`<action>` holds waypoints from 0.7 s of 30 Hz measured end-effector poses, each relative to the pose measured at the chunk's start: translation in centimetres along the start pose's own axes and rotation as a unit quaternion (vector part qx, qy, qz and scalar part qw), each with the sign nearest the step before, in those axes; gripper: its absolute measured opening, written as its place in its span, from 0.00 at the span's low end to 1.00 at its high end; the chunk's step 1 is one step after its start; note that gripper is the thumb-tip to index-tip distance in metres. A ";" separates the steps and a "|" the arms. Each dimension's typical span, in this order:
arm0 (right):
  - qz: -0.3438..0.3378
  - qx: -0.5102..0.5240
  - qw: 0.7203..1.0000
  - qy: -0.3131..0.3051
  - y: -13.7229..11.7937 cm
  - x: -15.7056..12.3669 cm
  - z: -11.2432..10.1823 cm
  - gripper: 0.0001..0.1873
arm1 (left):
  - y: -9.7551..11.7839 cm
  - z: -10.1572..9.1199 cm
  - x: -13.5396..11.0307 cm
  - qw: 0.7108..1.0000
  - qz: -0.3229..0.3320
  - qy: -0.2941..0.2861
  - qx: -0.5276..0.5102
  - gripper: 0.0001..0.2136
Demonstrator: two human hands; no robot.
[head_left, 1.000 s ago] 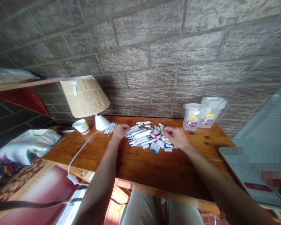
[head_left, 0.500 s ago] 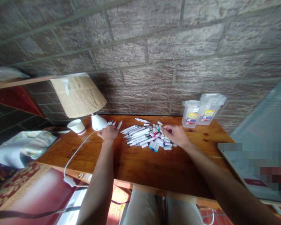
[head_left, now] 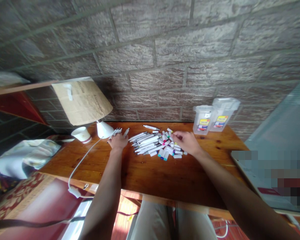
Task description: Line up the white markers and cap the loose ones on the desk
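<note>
My left hand (head_left: 118,142) rests palm down on the desk, its fingers spread over a small row of white markers (head_left: 116,131) beside the lamp base. One more marker (head_left: 126,132) lies at its right edge, by the thumb. To the right spreads a pile of white markers (head_left: 147,140) without caps, lying mostly parallel. Loose marker caps (head_left: 168,151) with coloured ends heap against it. My right hand (head_left: 187,142) is at the heap's right side, thumb and fingertips pinched together. Whatever sits in that pinch is too small to make out.
A lone marker (head_left: 151,127) lies behind the pile. A lamp (head_left: 104,129) with a paper shade and a paper cup (head_left: 82,134) stand at left, a white cord (head_left: 77,166) crossing the desk (head_left: 152,180). Two clear plastic containers (head_left: 202,120) stand back right against the brick wall.
My left hand's fingers have spread out more over the row of markers. The right hand stays pinched by the caps, almost unmoved. The whole view has shifted slightly.
</note>
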State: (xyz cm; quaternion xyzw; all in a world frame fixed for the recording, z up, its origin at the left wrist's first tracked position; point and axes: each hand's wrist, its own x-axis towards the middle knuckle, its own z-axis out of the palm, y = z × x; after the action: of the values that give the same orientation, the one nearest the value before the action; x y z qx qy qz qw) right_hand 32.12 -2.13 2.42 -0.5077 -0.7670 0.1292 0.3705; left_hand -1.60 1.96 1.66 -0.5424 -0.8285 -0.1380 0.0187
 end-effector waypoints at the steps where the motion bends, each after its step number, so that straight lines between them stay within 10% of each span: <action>1: 0.000 0.000 1.000 0.001 0.0 0.0 0.0 0.15 | 0.0 0.0 0.0 1.000 0.003 0.002 -0.001 0.20; 21: 0.001 -0.002 1.000 -0.002 -0.3 -0.1 -0.1 0.15 | 0.2 1.1 0.4 0.999 0.026 0.011 -0.017 0.15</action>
State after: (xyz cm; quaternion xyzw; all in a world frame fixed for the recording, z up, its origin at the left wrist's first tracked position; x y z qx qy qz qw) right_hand 31.97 -2.34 2.61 -0.5085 -0.7677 0.1293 0.3678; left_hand -1.46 2.64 0.69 -0.5621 -0.8116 -0.1578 0.0218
